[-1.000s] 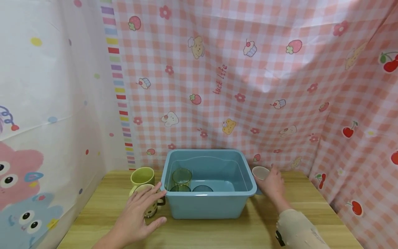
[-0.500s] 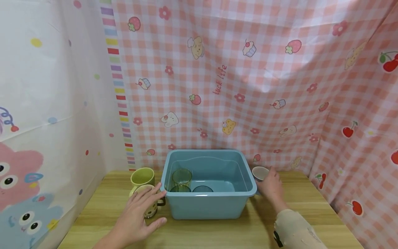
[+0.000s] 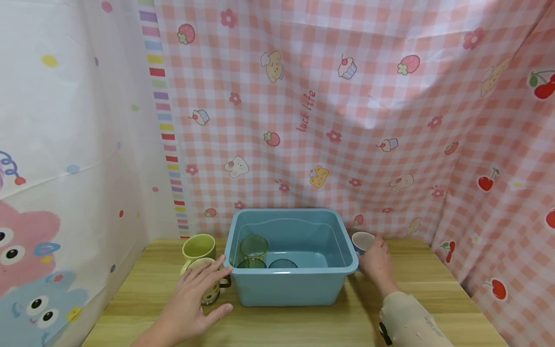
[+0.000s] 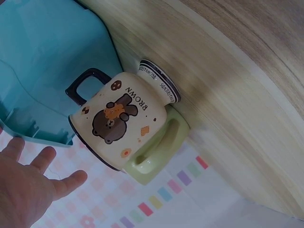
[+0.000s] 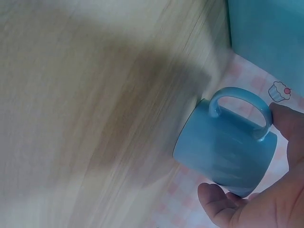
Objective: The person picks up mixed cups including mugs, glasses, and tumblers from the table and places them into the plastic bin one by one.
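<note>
My right hand (image 3: 378, 262) is at a light blue mug (image 5: 225, 142) with a pale inside, standing on the table just right of the blue bin (image 3: 288, 288). The right wrist view shows the thumb by the mug's handle and curled fingers on its other side, gripping it. My left hand (image 3: 191, 295) has its fingers spread, fingertips at the bin's left rim. Below that hand stands a cream mug (image 4: 118, 118) with a brown bear and dark handle, partly hidden in the head view. Just behind it is a green mug (image 3: 199, 246).
Inside the bin, at its left and front, are a greenish glass (image 3: 253, 246), another green glass rim (image 3: 251, 263) and a bluish one (image 3: 283, 263). A wooden table (image 3: 295, 325) lies under everything. Patterned cloth (image 3: 303, 159) hangs right behind it.
My right hand has drawn slightly down and inward; its raised fingers have come down around the blue mug. The left hand and the bin stay as they were.
</note>
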Demonstrator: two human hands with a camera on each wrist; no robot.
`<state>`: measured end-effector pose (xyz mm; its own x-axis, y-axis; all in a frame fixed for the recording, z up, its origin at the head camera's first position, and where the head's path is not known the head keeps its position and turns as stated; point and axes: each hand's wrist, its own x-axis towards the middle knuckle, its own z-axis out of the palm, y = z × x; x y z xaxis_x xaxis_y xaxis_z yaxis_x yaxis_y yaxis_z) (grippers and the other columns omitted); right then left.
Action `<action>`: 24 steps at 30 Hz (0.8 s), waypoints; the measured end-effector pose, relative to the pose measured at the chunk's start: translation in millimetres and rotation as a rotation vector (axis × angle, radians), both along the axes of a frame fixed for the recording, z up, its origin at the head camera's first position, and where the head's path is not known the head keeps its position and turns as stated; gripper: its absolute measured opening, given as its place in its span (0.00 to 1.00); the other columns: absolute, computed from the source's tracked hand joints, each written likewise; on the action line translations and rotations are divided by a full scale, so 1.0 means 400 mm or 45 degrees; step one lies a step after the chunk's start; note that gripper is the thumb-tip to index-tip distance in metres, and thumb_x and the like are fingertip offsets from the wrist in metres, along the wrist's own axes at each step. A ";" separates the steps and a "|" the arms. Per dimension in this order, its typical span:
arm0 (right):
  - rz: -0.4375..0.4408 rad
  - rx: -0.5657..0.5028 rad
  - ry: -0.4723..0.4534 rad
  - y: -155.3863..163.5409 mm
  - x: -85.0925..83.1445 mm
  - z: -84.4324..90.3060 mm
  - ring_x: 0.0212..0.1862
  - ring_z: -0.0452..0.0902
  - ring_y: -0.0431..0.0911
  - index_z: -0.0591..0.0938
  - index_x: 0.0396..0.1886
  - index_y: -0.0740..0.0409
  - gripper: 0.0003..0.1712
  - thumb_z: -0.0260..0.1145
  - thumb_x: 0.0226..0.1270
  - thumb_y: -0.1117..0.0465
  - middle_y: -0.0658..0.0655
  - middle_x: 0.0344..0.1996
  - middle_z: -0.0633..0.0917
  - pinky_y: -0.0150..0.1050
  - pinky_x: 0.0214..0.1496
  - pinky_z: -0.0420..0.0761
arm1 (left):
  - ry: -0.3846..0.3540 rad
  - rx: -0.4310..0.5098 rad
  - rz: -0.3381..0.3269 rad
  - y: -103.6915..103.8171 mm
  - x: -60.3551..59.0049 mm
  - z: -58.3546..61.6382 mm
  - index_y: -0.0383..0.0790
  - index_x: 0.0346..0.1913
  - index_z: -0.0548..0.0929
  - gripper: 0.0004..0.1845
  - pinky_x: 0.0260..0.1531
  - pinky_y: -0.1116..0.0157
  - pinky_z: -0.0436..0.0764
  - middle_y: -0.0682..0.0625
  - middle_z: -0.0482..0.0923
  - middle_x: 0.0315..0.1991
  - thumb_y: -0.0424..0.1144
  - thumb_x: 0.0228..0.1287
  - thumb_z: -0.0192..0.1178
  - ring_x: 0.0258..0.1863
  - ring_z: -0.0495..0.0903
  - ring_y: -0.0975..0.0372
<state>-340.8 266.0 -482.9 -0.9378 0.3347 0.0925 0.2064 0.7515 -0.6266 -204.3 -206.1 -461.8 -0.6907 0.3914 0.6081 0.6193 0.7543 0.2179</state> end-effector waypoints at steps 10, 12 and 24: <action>0.013 0.013 0.014 0.002 0.005 0.001 0.69 0.65 0.83 0.49 0.80 0.76 0.58 0.72 0.63 0.54 0.86 0.70 0.64 0.76 0.72 0.70 | -0.004 -0.015 0.007 -0.004 -0.002 -0.004 0.59 0.76 0.76 0.40 0.60 0.26 0.74 0.48 0.73 0.79 0.59 0.61 0.77 0.73 0.74 0.42; 0.034 0.014 0.016 0.006 0.008 0.002 0.69 0.66 0.82 0.50 0.79 0.78 0.58 0.72 0.64 0.54 0.86 0.68 0.65 0.75 0.71 0.71 | 0.006 -0.015 0.007 -0.004 -0.001 -0.005 0.59 0.76 0.76 0.40 0.59 0.26 0.74 0.48 0.73 0.79 0.60 0.62 0.76 0.72 0.74 0.42; 0.157 -0.008 0.070 0.077 0.034 0.005 0.67 0.72 0.78 0.50 0.79 0.81 0.62 0.78 0.60 0.55 0.86 0.65 0.71 0.71 0.71 0.74 | -0.022 -0.007 0.013 -0.002 -0.003 -0.006 0.59 0.76 0.76 0.41 0.61 0.26 0.73 0.49 0.72 0.80 0.58 0.61 0.77 0.73 0.74 0.42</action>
<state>-327.3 296.9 -480.7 -0.9653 0.2182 0.1434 0.0780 0.7651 -0.6391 -205.5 -206.9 -464.1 -0.7049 0.3880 0.5938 0.6080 0.7616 0.2241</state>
